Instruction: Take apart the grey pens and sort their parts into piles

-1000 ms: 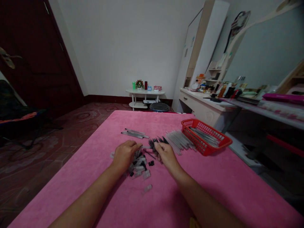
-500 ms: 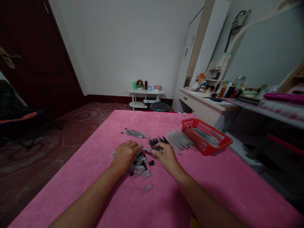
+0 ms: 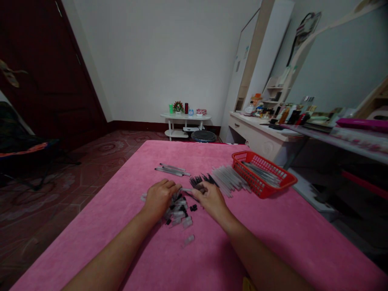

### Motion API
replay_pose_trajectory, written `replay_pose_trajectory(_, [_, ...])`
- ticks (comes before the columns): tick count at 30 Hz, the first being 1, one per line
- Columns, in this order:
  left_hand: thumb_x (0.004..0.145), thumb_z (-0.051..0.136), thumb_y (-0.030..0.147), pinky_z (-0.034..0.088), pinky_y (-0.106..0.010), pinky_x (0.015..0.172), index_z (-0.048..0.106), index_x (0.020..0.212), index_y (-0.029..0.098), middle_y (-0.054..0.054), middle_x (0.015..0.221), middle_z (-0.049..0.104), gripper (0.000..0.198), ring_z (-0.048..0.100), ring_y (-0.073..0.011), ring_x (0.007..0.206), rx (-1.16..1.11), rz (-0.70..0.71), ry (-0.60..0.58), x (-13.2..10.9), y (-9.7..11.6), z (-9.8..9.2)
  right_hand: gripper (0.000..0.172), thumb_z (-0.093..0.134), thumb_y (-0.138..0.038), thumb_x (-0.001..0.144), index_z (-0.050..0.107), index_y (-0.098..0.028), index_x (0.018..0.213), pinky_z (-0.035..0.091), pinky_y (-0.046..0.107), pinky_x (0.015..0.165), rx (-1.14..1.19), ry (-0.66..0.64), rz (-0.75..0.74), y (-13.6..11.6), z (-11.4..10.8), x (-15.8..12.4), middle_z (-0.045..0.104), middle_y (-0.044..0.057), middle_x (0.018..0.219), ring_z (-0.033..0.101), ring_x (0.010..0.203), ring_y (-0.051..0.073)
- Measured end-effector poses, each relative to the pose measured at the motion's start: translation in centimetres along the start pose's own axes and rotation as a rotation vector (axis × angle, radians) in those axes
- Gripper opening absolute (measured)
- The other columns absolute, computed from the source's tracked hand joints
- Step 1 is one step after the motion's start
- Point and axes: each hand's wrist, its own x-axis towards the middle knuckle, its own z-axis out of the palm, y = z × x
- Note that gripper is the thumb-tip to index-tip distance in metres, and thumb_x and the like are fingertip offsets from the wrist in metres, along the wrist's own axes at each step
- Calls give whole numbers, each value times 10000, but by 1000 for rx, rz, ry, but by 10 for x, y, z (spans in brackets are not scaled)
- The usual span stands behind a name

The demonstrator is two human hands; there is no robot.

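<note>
Pen tube [image 3: 186,190]: slim, greyish, held between both hands above the pink cloth [image 3: 242,250], about midway between its left and right edges. Left hand [image 3: 160,198]: fingers curled, thumb and forefinger closed at the tube's left end, no gap visible between them. Right hand [image 3: 212,198]: thumb and forefinger pinched together near the tube's right end; remaining fingers folded and partly hidden, cannot tell whether they hold anything more. A thin dark rod [image 3: 191,196] slants just below the tube, its lower end by the right hand.

Surroundings on the cloth: heap of clear caps and black pieces [image 3: 177,212] beside the left hand, on the side toward the right edge; small black plugs [image 3: 193,208] just beside the heap; single clear cap [image 3: 189,239] apart from it, toward the near side. Group of dark-tipped pens [image 3: 171,170] beyond the left hand, toward the far edge. Cluster of black pointed tips [image 3: 195,181] just beyond the right hand; next to it, toward the right edge, a row of clear tubes [image 3: 228,180] laid side by side. Red basket [image 3: 254,184] near the right edge, toward the far right corner, with slender grey sticks [image 3: 263,173] lying inside, type too blurred to tell
</note>
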Motion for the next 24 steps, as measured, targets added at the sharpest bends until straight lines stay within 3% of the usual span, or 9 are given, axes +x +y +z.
replay_pose_trajectory(3, [867,474,147,371,-306,643,658,1073,266,-36,899,673,302,555,-208,851,1,7,0,0,-1,0,220,565,-374,814,668,-186,767,370,229,541,-21,-4,8,1,0,-1,657,34,679,570,618,146])
replay_pose_trajectory(7, [861,488,154,373,-307,648,654,1077,262,-34,900,673,293,556,-211,857,0,1,-3,0,-1,0,221,673,-350,725,667,-196,884,384,227,558,-1,44,-18,1,1,-1,681,27,768,580,654,147])
replay_pose_trajectory(12, [872,463,155,373,-305,649,657,1074,261,-40,891,671,299,557,-208,855,-3,5,-18,0,-1,0,227,570,-379,813,668,-183,754,382,232,553,-29,6,7,1,0,-1,651,28,661,571,617,145])
replay_pose_trajectory(15, [859,473,146,374,-301,644,659,1075,262,-45,888,669,307,555,-207,854,-11,12,-17,0,-1,1,156,642,-330,750,674,-194,819,384,229,549,-22,31,3,1,1,0,670,22,722,569,622,141])
replay_pose_trajectory(17, [857,483,157,374,-298,642,659,1074,261,-47,884,667,298,553,-207,853,-21,10,-8,-1,-2,2,206,682,-327,710,673,-197,870,386,227,547,-9,45,-1,1,2,0,679,25,762,571,630,140])
replay_pose_trajectory(21, [863,478,162,371,-295,641,662,1069,266,-47,875,665,295,546,-204,843,-28,20,4,-1,-3,3,191,607,-368,785,672,-189,772,380,229,540,-22,-3,9,2,1,-1,657,29,673,572,616,145])
replay_pose_trajectory(24, [862,477,151,368,-292,640,660,1070,273,-43,867,663,302,542,-203,836,-18,29,8,-1,-3,4,152,643,-328,752,670,-194,819,386,227,546,-14,17,-1,3,2,-1,671,25,717,576,630,142])
